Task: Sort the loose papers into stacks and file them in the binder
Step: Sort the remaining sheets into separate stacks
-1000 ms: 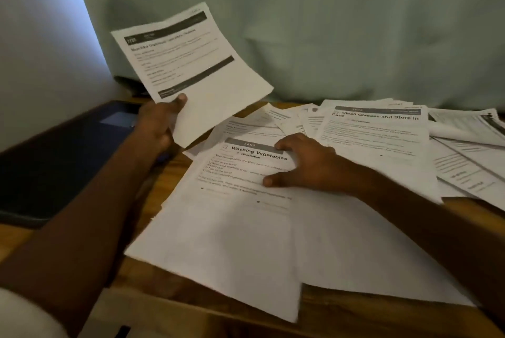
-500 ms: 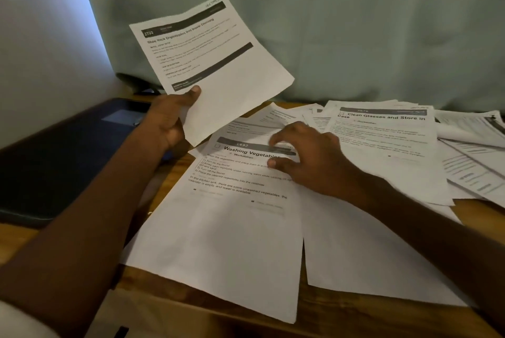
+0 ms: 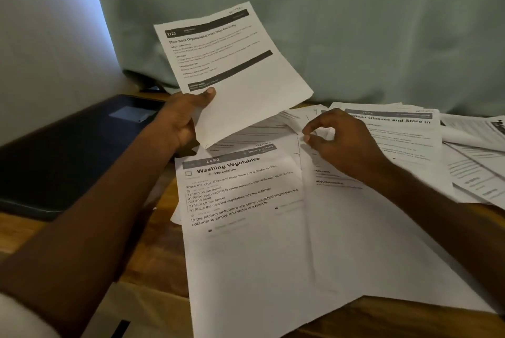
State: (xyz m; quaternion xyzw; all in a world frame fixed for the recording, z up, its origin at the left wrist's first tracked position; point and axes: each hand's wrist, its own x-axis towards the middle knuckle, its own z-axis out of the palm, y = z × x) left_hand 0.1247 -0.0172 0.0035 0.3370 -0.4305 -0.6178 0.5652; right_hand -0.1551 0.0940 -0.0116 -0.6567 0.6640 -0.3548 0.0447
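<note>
Dark blue binder (image 3: 62,157) lying flat at far left, loose sheets across the wooden table (image 3: 153,250).
The left hand (image 3: 181,116) pinches the lower left edge of a raised "Shoe Rack" sheet (image 3: 246,86); below that grip lies the "Washing Vegetables" sheet (image 3: 246,228). To its right, the right hand (image 3: 341,143) hovers, fingers curled, thumb and forefinger nearly meeting; whether it grasps paper is unclear. Beyond it sits the "Clean Glasses" sheet (image 3: 404,132).
</note>
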